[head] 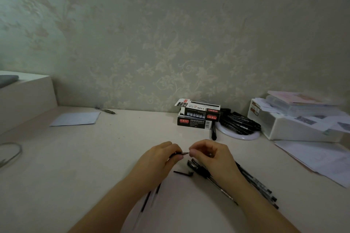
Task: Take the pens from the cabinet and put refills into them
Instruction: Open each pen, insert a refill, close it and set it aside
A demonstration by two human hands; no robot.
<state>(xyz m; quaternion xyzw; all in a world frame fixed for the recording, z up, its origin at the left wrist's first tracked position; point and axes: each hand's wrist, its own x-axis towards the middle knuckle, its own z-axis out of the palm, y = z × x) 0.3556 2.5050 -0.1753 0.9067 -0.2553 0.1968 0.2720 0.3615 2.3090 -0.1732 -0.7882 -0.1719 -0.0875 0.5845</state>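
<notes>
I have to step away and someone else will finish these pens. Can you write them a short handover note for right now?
Left hand grips a pen barrel; right hand pinches something small at its tip.
Loose cap and more pens lie on the desk by the right arm; thin refills show under the left forearm.
Boxes and a pile of pens sit by the wall.
Done: pens are out. Left: finish this pen, then the rest; which are already refilled I cannot tell.
</notes>
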